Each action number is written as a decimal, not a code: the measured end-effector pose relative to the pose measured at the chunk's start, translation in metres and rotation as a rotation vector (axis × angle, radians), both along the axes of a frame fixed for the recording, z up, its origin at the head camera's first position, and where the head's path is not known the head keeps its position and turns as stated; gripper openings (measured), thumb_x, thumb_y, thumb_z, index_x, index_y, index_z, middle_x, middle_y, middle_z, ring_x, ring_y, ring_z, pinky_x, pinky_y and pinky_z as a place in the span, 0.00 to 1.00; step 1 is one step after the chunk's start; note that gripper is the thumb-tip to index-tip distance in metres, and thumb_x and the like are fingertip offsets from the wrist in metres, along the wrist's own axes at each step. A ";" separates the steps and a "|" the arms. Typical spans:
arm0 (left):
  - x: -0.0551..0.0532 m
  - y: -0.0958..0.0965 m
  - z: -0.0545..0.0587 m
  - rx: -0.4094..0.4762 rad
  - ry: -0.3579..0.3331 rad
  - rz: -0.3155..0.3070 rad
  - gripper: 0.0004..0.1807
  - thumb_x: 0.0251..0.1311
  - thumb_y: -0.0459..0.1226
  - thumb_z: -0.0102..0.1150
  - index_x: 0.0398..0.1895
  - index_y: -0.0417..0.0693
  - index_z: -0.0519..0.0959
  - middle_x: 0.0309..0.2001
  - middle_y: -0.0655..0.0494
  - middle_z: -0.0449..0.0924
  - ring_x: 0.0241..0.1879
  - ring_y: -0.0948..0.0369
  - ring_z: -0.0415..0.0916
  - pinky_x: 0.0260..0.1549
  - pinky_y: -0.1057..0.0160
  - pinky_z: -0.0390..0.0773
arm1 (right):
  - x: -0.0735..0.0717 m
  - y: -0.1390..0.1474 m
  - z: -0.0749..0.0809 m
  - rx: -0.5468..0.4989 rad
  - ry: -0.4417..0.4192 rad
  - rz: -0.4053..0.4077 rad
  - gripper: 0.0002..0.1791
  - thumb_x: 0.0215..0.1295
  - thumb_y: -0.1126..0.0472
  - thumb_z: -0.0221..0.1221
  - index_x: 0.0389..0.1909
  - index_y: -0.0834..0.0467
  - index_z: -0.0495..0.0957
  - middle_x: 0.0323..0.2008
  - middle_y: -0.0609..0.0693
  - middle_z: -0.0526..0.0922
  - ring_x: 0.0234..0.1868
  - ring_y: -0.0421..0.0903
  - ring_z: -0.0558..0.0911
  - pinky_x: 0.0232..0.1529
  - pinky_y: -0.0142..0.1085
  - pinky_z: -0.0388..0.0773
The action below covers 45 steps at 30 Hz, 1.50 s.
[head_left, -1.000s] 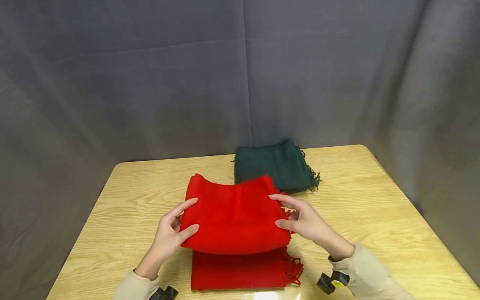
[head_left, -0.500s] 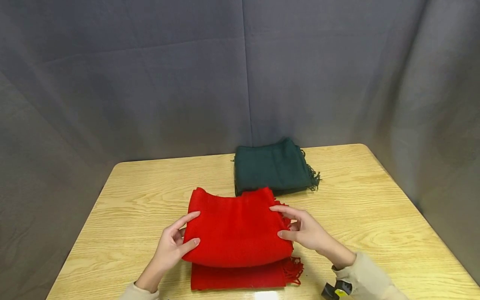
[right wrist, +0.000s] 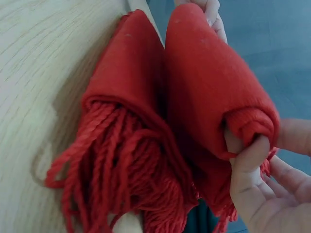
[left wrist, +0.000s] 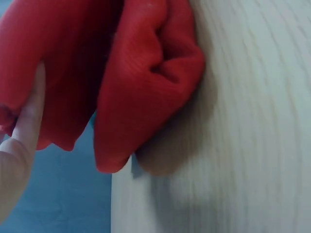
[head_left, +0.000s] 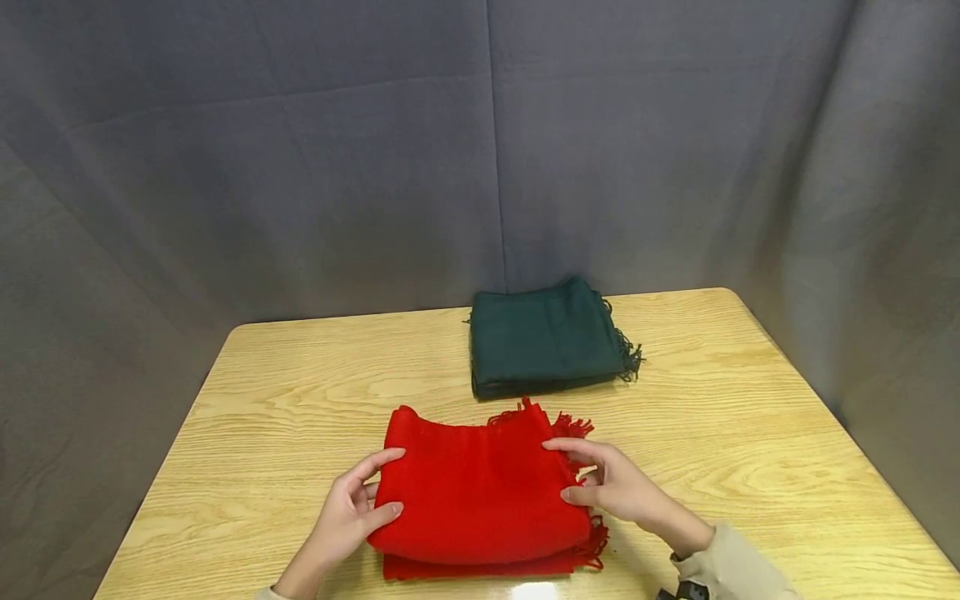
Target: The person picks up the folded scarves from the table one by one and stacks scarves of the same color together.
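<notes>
A folded red scarf (head_left: 480, 492) with fringe (head_left: 596, 542) along its right side lies near the front of the table. Its upper fold is lifted, sagging slightly in the middle, and a lower layer (head_left: 480, 572) shows beneath it on the wood. My left hand (head_left: 347, 512) grips the upper fold's left edge, thumb on top. At the opposite edge, my right hand (head_left: 617, 487) holds the fold between thumb and fingers. In the right wrist view, the right thumb (right wrist: 250, 155) is tucked into the rolled end of the red cloth, and a gap separates the two layers.
Behind the red scarf, a folded dark green scarf (head_left: 543, 337) with fringe on its right lies on the wooden table (head_left: 300, 383). A grey curtain (head_left: 375, 183) hangs along the table's far edge and at both sides.
Both hands have come down and toward me with the red upper fold. It covers more of the lower layer now, and more of the green scarf's front shows.
</notes>
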<state>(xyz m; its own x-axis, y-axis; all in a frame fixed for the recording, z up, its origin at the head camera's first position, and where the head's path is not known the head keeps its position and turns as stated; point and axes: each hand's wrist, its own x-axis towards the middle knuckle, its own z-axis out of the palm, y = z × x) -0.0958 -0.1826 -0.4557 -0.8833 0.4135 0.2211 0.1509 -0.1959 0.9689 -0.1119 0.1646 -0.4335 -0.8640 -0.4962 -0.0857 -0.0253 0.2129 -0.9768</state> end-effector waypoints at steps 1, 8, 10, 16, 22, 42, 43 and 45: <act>0.000 -0.001 -0.001 0.008 -0.015 -0.010 0.30 0.50 0.17 0.52 0.58 0.24 0.58 0.47 0.48 0.70 0.39 0.59 0.78 0.31 0.57 0.79 | 0.000 0.001 -0.001 0.001 -0.014 0.004 0.30 0.53 0.74 0.59 0.60 0.60 0.67 0.53 0.64 0.66 0.11 0.37 0.62 0.15 0.26 0.65; -0.002 -0.007 -0.008 -0.048 -0.008 -0.009 0.26 0.51 0.19 0.52 0.55 0.23 0.59 0.47 0.47 0.69 0.30 0.60 0.79 0.29 0.62 0.79 | 0.001 0.004 -0.008 -0.013 -0.045 0.027 0.30 0.52 0.74 0.58 0.59 0.62 0.66 0.47 0.63 0.68 0.13 0.44 0.69 0.18 0.34 0.73; -0.002 -0.010 -0.010 -0.094 -0.013 0.002 0.24 0.51 0.20 0.53 0.54 0.24 0.61 0.49 0.49 0.68 0.24 0.63 0.76 0.28 0.67 0.78 | 0.000 0.006 -0.010 -0.027 -0.043 0.043 0.29 0.52 0.75 0.57 0.58 0.64 0.66 0.45 0.61 0.69 0.14 0.45 0.71 0.19 0.35 0.74; -0.003 -0.019 -0.012 -0.083 -0.146 -0.071 0.22 0.57 0.22 0.48 0.55 0.25 0.59 0.44 0.48 0.69 0.24 0.62 0.77 0.27 0.65 0.78 | -0.002 0.012 -0.015 -0.071 -0.088 0.091 0.27 0.54 0.75 0.55 0.58 0.66 0.65 0.39 0.58 0.72 0.18 0.44 0.72 0.21 0.32 0.72; -0.006 -0.025 -0.013 -0.124 -0.191 -0.076 0.22 0.58 0.24 0.48 0.55 0.25 0.58 0.39 0.49 0.70 0.25 0.63 0.76 0.25 0.63 0.78 | -0.006 0.016 -0.019 -0.085 -0.156 0.099 0.26 0.54 0.73 0.57 0.56 0.67 0.66 0.35 0.58 0.73 0.23 0.45 0.75 0.22 0.33 0.73; -0.009 -0.037 -0.022 -0.252 -0.203 -0.049 0.32 0.55 0.27 0.56 0.63 0.37 0.55 0.47 0.36 0.68 0.35 0.55 0.78 0.24 0.47 0.78 | -0.004 0.019 -0.032 0.028 0.028 0.104 0.37 0.53 0.68 0.62 0.64 0.56 0.58 0.46 0.60 0.68 0.30 0.49 0.76 0.27 0.38 0.76; -0.009 -0.038 -0.022 -0.265 -0.199 -0.039 0.34 0.56 0.28 0.57 0.64 0.39 0.54 0.49 0.34 0.66 0.37 0.54 0.78 0.25 0.46 0.78 | -0.004 0.019 -0.032 0.054 0.042 0.097 0.38 0.54 0.66 0.62 0.65 0.54 0.56 0.47 0.60 0.67 0.34 0.50 0.75 0.31 0.39 0.76; -0.010 -0.038 -0.021 -0.291 -0.204 -0.026 0.36 0.56 0.30 0.57 0.66 0.43 0.52 0.53 0.30 0.61 0.41 0.52 0.76 0.26 0.47 0.78 | -0.003 0.020 -0.031 0.078 0.031 0.080 0.42 0.55 0.63 0.62 0.68 0.53 0.50 0.50 0.60 0.66 0.40 0.53 0.74 0.37 0.41 0.74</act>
<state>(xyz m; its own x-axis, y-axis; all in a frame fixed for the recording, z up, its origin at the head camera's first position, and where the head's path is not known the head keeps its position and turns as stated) -0.1060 -0.2211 -0.4764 -0.8854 0.4561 -0.0896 -0.0533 0.0919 0.9943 -0.1153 0.1845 -0.4650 -0.8246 -0.5568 -0.1003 -0.0756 0.2841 -0.9558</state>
